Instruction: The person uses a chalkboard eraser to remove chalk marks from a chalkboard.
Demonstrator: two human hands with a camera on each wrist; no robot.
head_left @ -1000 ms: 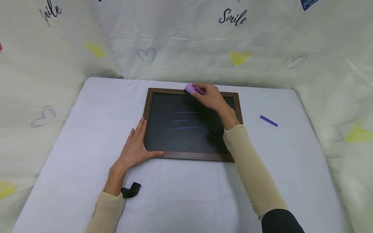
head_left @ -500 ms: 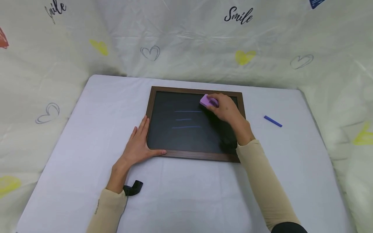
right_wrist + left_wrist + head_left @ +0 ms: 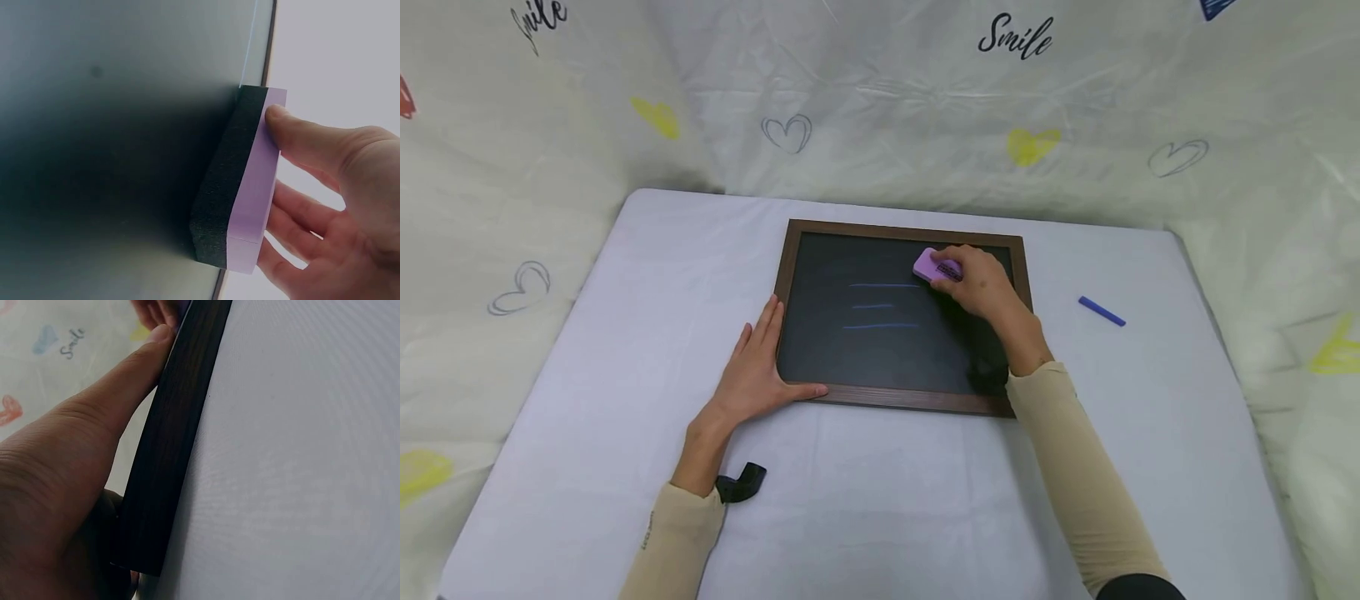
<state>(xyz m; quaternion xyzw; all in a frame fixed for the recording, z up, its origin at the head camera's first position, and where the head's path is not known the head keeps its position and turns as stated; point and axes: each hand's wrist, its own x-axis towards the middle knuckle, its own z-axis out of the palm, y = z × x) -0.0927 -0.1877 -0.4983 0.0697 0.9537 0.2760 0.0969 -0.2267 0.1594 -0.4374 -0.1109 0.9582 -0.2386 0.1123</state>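
A chalkboard [image 3: 850,358] in a brown wooden frame lies on the white-covered table, with three blue lines [image 3: 880,327] drawn across its middle. My left hand [image 3: 752,379] rests at the lower left corner, fingers straight along the left side and thumb on the bottom edge. In the left wrist view, that thumb [image 3: 140,365] lies along the dark frame [image 3: 172,437]. My right hand [image 3: 985,283] pinches a purple chalkboard eraser [image 3: 927,267] near the upper line's right end. The right wrist view shows its black felt [image 3: 228,175] against the board.
A blue chalk stick [image 3: 1102,311] lies on the table [image 3: 1165,433] right of the board. A white sheet [image 3: 887,92] with hearts and lettering hangs behind and around the sides. A black strap piece [image 3: 743,483] sticks out from the left wrist.
My right hand has brought the eraser from the board's top frame down and right onto the dark surface, then barely moved in the last half second. My left hand has stayed at the corner.
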